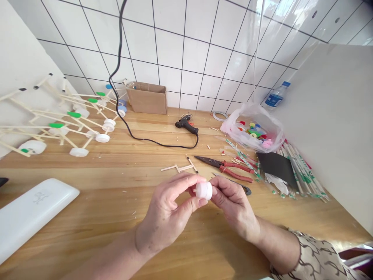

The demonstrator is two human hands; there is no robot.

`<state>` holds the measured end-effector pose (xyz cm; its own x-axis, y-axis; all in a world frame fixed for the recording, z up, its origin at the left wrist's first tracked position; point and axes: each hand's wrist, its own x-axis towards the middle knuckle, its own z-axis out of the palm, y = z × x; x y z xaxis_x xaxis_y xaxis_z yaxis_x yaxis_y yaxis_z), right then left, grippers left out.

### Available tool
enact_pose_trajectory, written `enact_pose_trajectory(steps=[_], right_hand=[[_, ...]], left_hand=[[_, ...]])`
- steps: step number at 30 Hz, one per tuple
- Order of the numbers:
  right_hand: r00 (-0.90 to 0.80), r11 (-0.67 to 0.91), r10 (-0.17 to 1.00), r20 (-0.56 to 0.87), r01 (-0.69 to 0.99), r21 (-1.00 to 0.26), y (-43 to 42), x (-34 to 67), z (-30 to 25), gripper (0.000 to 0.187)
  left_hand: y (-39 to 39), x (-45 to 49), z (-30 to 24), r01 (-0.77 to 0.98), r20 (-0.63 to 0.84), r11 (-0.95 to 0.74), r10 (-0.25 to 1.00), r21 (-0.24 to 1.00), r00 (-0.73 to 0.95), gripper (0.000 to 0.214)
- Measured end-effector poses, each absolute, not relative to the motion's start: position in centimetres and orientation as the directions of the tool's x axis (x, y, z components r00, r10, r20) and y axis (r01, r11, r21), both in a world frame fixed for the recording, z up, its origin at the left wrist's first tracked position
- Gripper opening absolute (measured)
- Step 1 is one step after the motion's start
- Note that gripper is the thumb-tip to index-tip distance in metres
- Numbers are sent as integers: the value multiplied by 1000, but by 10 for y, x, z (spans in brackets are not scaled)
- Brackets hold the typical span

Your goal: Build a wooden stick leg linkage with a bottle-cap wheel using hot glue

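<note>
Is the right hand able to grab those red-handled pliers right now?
Probably yes, but the right hand would first have to leave the white round piece it's pinching. The pliers lie just beyond, and nothing seems to cover them.

Open cardboard box [149, 98], my landmark on remote feed, stands on wooden tabletop [96, 210]. Behind box: white tiled wall [169, 44], dark grout lines. Right of box: I see tape roll [215, 116], then blue-capped bottle [274, 100]. Left of box, nearer camera: white rounded slab [35, 216].
</note>
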<state>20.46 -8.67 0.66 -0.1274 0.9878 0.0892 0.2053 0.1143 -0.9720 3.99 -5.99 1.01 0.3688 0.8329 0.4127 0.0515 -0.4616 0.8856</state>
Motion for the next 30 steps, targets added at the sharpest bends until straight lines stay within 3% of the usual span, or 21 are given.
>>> enact_pose_trajectory(steps=[7, 12, 15, 21, 25, 30], right_hand=[[-184, 226, 967, 173, 322, -919, -89, 207, 11, 26], [-230, 267, 954, 192, 367, -891, -87, 209, 13, 27], [-207, 185, 970, 125, 303, -935, -86, 209, 11, 26], [-199, 86, 976, 86, -11, -996, -88, 202, 4, 26], [-173, 74, 982, 77, -24, -997, -88, 199, 4, 26], [-172, 95, 980, 103, -54, -994, -88, 198, 7, 26]], left_hand=[[-58, 33, 10, 53, 460, -529, 780, 847, 424, 21], [-55, 33, 12, 74, 435, -509, 794, 858, 425, 14], [-54, 36, 10, 81, 419, -474, 835, 877, 356, 15], [-56, 41, 3, 89, 448, -493, 841, 865, 302, 16], [-58, 42, 3, 102, 446, -502, 830, 859, 337, 16], [-59, 41, 7, 65, 344, -392, 866, 918, 362, 14]])
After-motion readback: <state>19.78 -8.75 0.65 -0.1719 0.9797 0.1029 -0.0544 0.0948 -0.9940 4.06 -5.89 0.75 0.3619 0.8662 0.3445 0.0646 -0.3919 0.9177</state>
